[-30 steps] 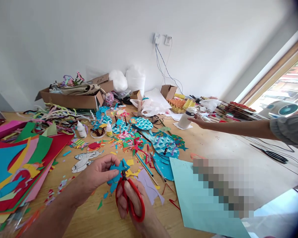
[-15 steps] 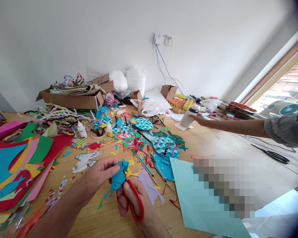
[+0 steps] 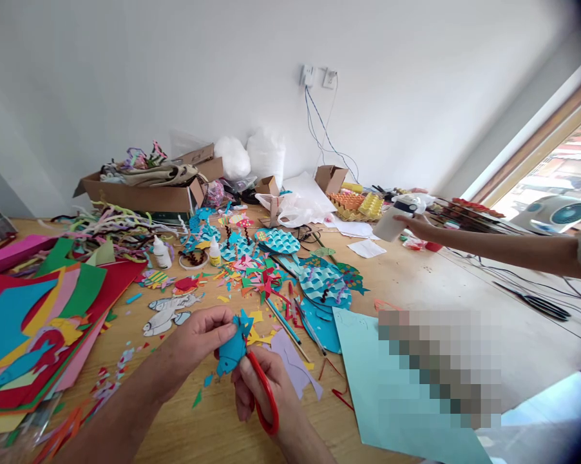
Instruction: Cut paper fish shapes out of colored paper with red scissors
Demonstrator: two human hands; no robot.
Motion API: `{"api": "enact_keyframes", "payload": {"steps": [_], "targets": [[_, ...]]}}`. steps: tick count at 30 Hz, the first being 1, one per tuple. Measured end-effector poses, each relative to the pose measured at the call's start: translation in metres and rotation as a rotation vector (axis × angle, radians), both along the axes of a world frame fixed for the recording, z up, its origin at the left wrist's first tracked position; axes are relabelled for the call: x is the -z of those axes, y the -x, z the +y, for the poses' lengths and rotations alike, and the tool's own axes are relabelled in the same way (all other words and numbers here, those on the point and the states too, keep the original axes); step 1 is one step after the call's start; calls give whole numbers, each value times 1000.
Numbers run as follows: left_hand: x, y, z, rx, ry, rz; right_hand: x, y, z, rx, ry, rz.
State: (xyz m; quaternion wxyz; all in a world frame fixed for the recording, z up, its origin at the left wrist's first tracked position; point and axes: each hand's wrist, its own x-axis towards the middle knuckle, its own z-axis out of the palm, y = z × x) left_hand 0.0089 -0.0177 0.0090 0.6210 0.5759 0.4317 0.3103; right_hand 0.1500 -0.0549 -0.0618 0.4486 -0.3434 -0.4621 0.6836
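Note:
Between its thumb and fingers, my left hand (image 3: 208, 335) pinches a blue paper fish (image 3: 232, 346) with dark drawn lines. My right hand (image 3: 266, 386) grips red-handled scissors (image 3: 270, 406), whose blades are mostly hidden at the fish's right edge. Below the fish lie small blue and green paper scraps (image 3: 197, 398). Left of my hands rest grey-and-white paper fish cut-outs (image 3: 162, 317). A purple paper piece (image 3: 290, 361) lies just right of my right hand.
Coloured paper sheets (image 3: 24, 322) are stacked at left. Glue bottles (image 3: 161, 252), pens and a wavy blue fish craft (image 3: 322, 283) lie ahead. A light-blue sheet (image 3: 382, 393) is at right, beside a blurred patch. Another person's hand (image 3: 409, 225) holds a white bottle (image 3: 391, 221).
The other person's hand has lifted the white bottle off a paper and moved it right. My hands stay nearly in place, the scissors turned slightly at the fish's edge.

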Motion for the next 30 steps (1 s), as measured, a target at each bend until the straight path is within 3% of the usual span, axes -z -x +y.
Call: {"api": "enact_keyframes", "payload": {"steps": [13,22,30], "targets": [[-3,4,0,22,11,25,2,0,0,-4,33,-52],[-4,8,2,42,0,92,-12,-1,-3,-13,70,-199],[0,19,4,131,-40,125,-4,0,-5,-10,46,-276]]}}
